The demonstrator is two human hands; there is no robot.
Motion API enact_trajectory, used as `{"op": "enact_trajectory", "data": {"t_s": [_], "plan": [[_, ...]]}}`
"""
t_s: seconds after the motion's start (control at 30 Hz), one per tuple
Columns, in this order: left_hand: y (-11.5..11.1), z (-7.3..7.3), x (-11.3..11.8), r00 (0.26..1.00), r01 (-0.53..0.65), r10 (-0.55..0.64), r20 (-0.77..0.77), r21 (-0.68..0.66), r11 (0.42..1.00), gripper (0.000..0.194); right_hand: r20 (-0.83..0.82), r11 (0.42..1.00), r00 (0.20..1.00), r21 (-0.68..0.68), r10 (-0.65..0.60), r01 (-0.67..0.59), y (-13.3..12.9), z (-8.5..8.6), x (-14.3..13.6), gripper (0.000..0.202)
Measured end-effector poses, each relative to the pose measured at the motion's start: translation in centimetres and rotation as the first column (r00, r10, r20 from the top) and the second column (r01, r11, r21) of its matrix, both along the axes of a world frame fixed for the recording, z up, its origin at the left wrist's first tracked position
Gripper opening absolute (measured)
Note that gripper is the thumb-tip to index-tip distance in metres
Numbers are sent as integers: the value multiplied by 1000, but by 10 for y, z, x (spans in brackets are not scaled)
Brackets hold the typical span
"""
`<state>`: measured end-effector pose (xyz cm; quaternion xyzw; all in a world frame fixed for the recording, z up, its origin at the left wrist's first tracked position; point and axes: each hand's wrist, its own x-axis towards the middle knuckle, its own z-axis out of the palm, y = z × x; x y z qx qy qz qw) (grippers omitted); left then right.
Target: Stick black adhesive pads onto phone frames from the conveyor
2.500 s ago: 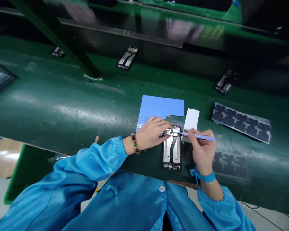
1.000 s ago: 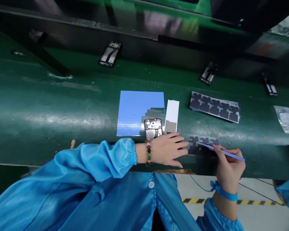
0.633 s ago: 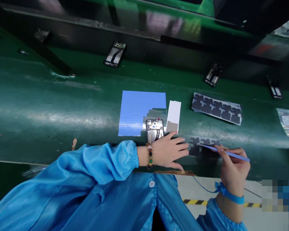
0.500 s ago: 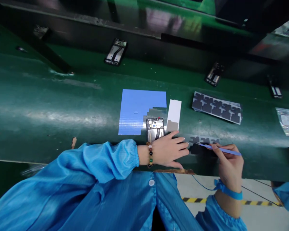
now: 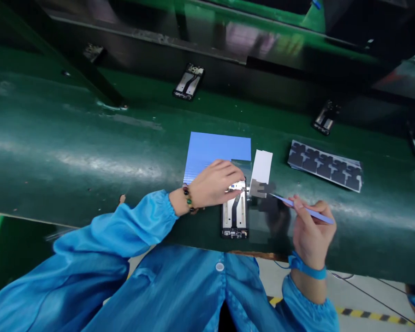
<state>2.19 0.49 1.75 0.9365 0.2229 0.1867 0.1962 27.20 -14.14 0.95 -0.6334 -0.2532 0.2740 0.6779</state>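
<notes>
My left hand (image 5: 216, 184) reaches over the upper end of an opened phone (image 5: 234, 212) lying on the bench. Its thumb and fingers are bent and apart, with part of the bright circuit board showing between them; whether they touch the phone I cannot tell. In my right hand (image 5: 313, 230) is a pair of purple tweezers (image 5: 311, 212), pointing left. At their tip is a small dark cut-out sticker (image 5: 269, 188), beside the grey lower end of a white card (image 5: 262, 166). A blue sheet (image 5: 217, 146) lies partly under my left hand.
A stack of sheets with dark cut-out stickers (image 5: 325, 165) lies to the right. Further back are other opened phones, one at left centre (image 5: 189, 82) and one at right (image 5: 327, 118). A dark post (image 5: 90, 76) stands at the left. The bench's front edge (image 5: 256, 253) runs close to my body.
My left hand has moved from the phone's lower part up and left to its upper end, uncovering the lower half. My right hand has brought the tweezers left, off the sticker sheet, to the white card.
</notes>
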Motion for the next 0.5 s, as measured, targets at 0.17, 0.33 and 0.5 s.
{"op": "enact_trajectory", "data": {"t_s": [0.17, 0.33, 0.5], "plan": [[8, -8, -23, 1000, -29, 28, -9, -144, 989, 35, 42, 998, 997, 1, 70, -70, 9, -6, -51, 36], [5, -10, -22, 999, -31, 28, -26, -140, 990, 37, 84, 998, 994, -20, 67, -65, 15, -7, -73, 35], [5, -11, -22, 999, -42, 39, -29, -118, 992, 40, 91, 998, 994, -13, 62, -61, 20, -6, -75, 35]]}}
